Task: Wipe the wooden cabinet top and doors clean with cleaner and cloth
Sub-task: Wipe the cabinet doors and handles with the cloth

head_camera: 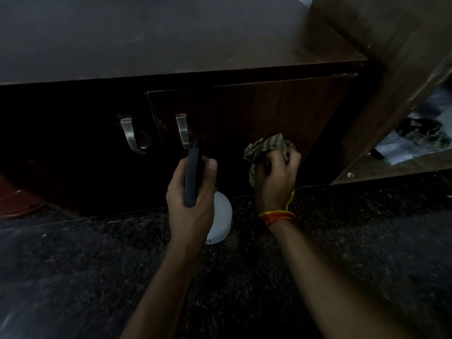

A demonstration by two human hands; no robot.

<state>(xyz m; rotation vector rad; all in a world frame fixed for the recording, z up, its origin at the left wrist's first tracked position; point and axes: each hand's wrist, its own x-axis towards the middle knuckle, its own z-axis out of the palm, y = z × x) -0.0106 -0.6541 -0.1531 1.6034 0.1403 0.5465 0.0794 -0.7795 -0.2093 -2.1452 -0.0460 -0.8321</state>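
Pretty dim shot, so details are limited. The left hand [193,192] is wrapped around a spray bottle with a black trigger head and a white rounded body [221,216], thumb up along the side of the black head, nozzle aimed at the cabinet front. The white body pokes out below and to the right of the palm. No label or brand readable on it, too dark and mostly covered by the hand.

The right hand [275,177] is clenched on a bunched-up striped greenish-grey cloth [266,148], which sits against the lower part of the dark brown wooden cabinet door on the right [256,111]. An orange and yellow thread band [276,216] is tied around that wrist.

The cabinet has two curved brushed-metal handles: one on the right door [182,130], just above the bottle's nozzle, and one on the left door [129,135], which is nearly black in shadow. The dark wooden cabinet top [171,40] runs across the upper part of the view.

Below is a dark speckled stone floor [73,277]. On the right stands a lighter brown wooden shelf unit [391,69] with some blurry clutter on its low shelf; hard to tell what it is.
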